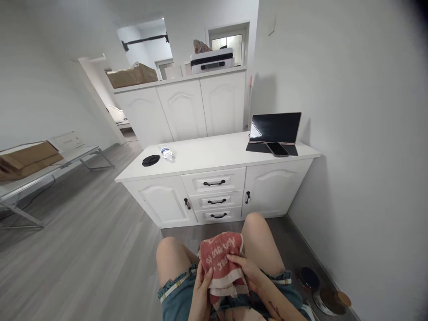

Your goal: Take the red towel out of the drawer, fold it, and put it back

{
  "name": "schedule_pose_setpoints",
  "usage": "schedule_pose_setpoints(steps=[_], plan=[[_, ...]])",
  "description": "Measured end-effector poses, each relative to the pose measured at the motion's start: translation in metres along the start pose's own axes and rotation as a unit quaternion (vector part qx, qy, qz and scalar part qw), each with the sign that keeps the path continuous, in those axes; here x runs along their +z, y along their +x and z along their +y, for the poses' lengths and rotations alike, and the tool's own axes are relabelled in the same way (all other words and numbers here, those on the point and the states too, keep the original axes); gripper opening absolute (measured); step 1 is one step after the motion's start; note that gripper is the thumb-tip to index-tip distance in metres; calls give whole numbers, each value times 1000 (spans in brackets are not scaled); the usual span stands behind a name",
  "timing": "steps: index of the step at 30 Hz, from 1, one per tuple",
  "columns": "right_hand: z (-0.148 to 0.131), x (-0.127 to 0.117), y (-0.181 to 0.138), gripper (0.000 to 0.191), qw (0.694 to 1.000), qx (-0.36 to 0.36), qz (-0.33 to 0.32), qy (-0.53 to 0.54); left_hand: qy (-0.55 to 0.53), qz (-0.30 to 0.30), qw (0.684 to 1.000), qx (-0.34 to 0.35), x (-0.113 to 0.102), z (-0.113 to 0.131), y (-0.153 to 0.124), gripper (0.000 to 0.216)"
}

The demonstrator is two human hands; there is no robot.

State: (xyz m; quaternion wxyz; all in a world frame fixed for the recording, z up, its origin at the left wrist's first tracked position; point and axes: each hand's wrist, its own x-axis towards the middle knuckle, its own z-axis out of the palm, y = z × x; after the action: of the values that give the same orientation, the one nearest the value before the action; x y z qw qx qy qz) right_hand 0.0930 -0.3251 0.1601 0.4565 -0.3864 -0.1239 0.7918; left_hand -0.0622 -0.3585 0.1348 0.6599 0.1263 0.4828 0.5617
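Seated person, left hand (200,290) and right hand (249,272) both closed on a folded red towel (221,263) resting across the lap between the knees; loose lower layers could slip and unfold.

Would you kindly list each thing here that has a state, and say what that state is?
Towel: folded, held on the lap by both hands.
Left hand: gripping the towel.
Right hand: gripping the towel.
Laptop: open, screen dark.
Phone: flat, screen dark.
Bottle: lying on its side.
Drawers: shut.
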Motion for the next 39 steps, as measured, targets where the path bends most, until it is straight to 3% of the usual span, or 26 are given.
schedule_pose_setpoints(steps=[11,18,23,26,31,35,39], plan=[[-18,-12,-2,31,998,0,37,59,2,-37,999,-18,32,2,6,64],[-34,-26,12,43,995,59,-16,79,-43,-100,993,-44,35,16,36,57],[-60,-37,16,51,998,24,-12,61,21,-51,998,-36,39,37,73,55],[-77,-44,21,55,999,-3,-4,49,44,-50,998,-18,61,59,107,39],[-102,-48,32,51,998,-43,21,29,31,-57,998,12,130,105,177,15],[-114,-48,36,50,998,-49,29,16,21,6,999,-37,179,129,233,10],[-119,-51,32,50,998,-54,36,23,25,14,997,-68,202,133,271,14]])
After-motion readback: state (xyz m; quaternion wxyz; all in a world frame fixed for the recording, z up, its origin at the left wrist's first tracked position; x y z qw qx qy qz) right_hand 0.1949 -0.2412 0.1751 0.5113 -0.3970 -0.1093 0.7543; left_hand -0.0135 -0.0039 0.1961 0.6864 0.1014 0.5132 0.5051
